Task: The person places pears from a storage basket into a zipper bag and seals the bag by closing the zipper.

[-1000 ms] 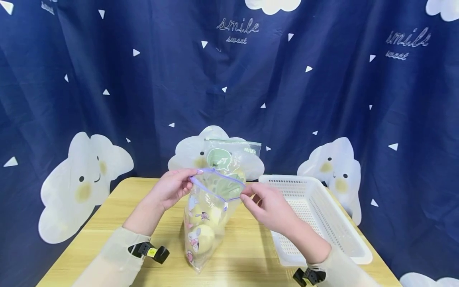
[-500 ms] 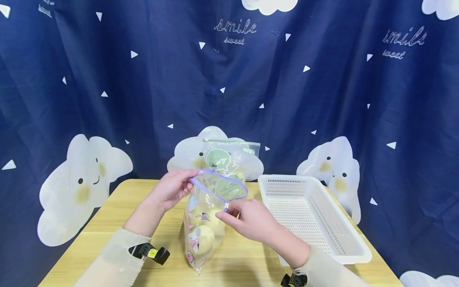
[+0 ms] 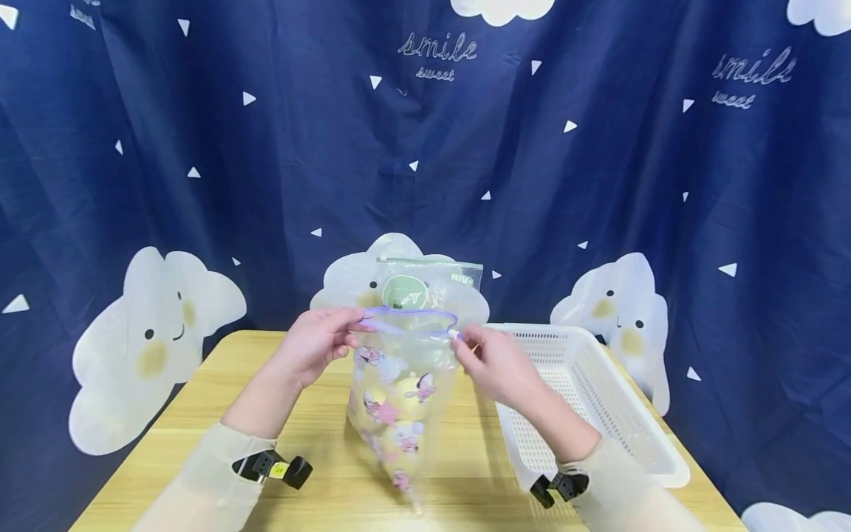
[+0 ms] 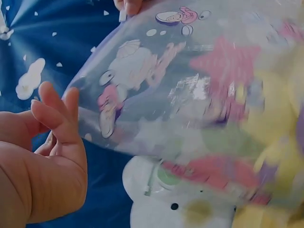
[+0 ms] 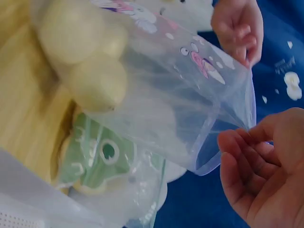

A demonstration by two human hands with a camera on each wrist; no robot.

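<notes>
A clear zip bag with pink and purple cartoon prints stands on the table, its purple-edged mouth gaping at the top. Inside it are several pale yellow round things. My left hand pinches the bag's left top corner between thumb and fingers. On the opposite side, my right hand pinches the mouth's right end, right at the small white zip slider. The right wrist view shows the right thumb and index finger meeting on the purple edge.
Behind stands a second zip bag with a green print and pale contents. A white perforated plastic basket sits at the right of the wooden table. A dark blue curtain with clouds hangs behind.
My right hand moved from the mouth's right end to the slider at the front, then back right and up with it. The bag turned, its printed side now facing me.
</notes>
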